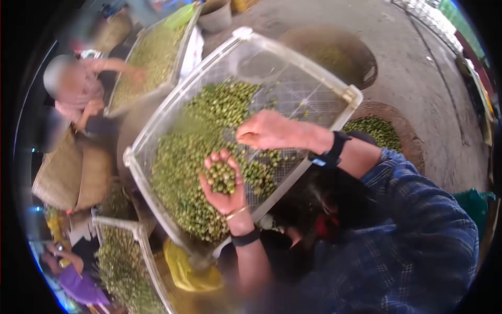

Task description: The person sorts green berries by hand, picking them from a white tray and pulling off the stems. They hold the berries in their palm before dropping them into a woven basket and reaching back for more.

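Observation:
My left hand [230,198] is cupped, palm up, around a small heap of green pods [220,177]. It hangs over a white-framed mesh tray [178,78]. My right hand [269,130] is just above and to the right, fingers curled into a closed grip over the mesh; whatever they may hold is hidden. Loose green pods [183,172] cover the left side of the tray. A smaller cluster of pods [260,178] lies near the edge closest to me. Bare mesh [298,99] shows on the right side.
Beyond the tray are round baskets, one with green pods [374,131]. A person [78,89] works at another pod-filled tray [157,57]. Woven sacks [63,172] stand at left. Below are another tray [125,256], a yellow bag [191,269] and a person in purple [81,285].

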Tool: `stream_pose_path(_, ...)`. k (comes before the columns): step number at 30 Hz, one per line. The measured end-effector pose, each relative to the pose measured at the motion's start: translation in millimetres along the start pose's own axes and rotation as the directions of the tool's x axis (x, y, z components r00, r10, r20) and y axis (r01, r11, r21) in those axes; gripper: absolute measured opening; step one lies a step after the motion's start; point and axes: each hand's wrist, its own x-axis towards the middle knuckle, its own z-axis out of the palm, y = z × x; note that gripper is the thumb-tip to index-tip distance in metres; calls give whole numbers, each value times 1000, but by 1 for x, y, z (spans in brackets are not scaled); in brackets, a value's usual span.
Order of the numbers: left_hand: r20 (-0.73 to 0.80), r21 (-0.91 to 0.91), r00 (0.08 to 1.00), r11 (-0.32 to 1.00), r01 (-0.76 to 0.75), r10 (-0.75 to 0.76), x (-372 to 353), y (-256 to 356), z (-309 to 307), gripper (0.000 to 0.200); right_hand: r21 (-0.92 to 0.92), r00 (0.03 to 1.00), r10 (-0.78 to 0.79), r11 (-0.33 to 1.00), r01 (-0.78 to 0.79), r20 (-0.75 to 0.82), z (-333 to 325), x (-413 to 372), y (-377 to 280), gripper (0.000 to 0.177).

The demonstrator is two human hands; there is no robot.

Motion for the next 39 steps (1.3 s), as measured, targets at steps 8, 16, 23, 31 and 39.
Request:
stream_pose_path(8, -17, 56, 997, 996, -74, 75, -9, 20, 7, 35, 115, 960, -51, 993, 19, 277, 37, -19, -16, 21)
stream_pose_path(16, -187, 147, 980, 988, -43, 70, -17, 14, 15, 44, -105, 966, -260, 961, 258, -4, 43, -8, -40, 26)
stream_pose_path(23, -60, 32, 993, 994, 101, -99, -20, 11, -7, 45, 9, 979, -199, 980, 199, 36, 52, -9, -31, 15)
stream_pose_path(31, -378, 116, 925, 990, 82, -32, -21, -4, 10, 45, 713, 916, 236, 576, -400, 324, 34, 6, -33, 17)
stream_pose_path(39, -475, 23, 876, 994, 104, -81, -25, -4, -5, 41, -279, 973, -171, 937, 209, 152, 65, -3, -33, 11)
